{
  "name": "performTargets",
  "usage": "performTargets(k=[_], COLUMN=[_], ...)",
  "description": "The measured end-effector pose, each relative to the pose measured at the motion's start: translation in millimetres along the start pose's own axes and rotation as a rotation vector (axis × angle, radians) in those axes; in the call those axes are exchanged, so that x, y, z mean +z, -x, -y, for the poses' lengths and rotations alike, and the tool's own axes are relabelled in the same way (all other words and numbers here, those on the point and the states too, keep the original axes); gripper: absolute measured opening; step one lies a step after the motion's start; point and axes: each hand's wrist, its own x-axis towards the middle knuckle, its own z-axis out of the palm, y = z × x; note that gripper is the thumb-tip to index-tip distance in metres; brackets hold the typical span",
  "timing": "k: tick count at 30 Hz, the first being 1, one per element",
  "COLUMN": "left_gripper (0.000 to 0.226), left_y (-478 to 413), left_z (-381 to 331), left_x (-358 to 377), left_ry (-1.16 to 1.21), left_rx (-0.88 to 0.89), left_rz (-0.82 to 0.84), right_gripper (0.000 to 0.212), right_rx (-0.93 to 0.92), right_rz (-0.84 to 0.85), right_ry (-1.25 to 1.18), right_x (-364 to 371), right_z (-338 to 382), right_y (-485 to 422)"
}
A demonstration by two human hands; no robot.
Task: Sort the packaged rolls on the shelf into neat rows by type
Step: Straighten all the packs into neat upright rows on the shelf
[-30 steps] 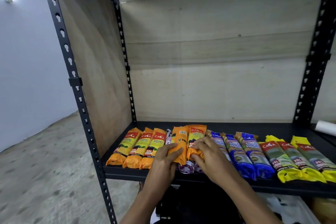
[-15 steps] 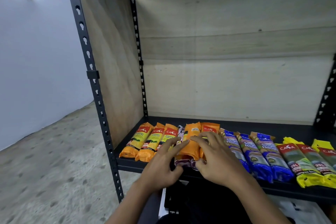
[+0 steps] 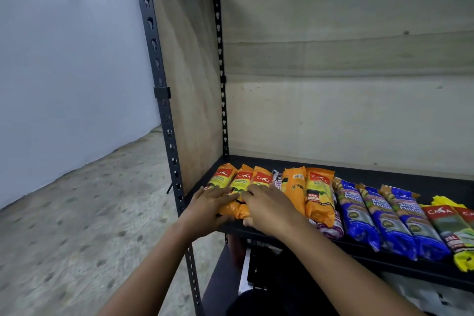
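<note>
While the shelf (image 3: 372,174) already carries blue rolls (image 3: 384,215) and yellow rolls (image 3: 451,228) in tidy rows, I judge the orange rolls (image 3: 318,195) unfinished: a purple roll (image 3: 277,181) sits among them. My left hand (image 3: 209,209) and right hand (image 3: 269,209) lie flat on the leftmost ones, neither grip closed.

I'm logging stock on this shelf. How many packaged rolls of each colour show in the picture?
Orange rolls: 5
Blue rolls: 3
Yellow rolls with red labels: 2, cut by the frame edge, so more may lie beyond
White and purple roll, partly hidden among the orange: at least 1
Total visible: 11
</note>
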Motion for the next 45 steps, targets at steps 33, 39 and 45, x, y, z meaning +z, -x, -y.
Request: performTargets(k=[33,39,45], left_gripper=[0.081,0.066,0.06], left_y=[4.3,13.2,15.1], left_z=[30.0,27.0,26.2], left_x=[2.1,8.0,8.3], left_ry=[0.304,0.335,0.317], left_rx=[-0.12,-0.13,-0.133], left_rz=[0.008,-0.201,-0.246], right_gripper=[0.073,0.042,0.038], right_rx=[0.049,0.078,0.114], right_rz=[-0.012,-0.071,-0.104], right_ry=[-0.014,0.003,-0.01], right_x=[9.0,20.1,19.2], right_z=[26.3,40.9,47.2], right_y=[-14.2,-21.3,-22.2])
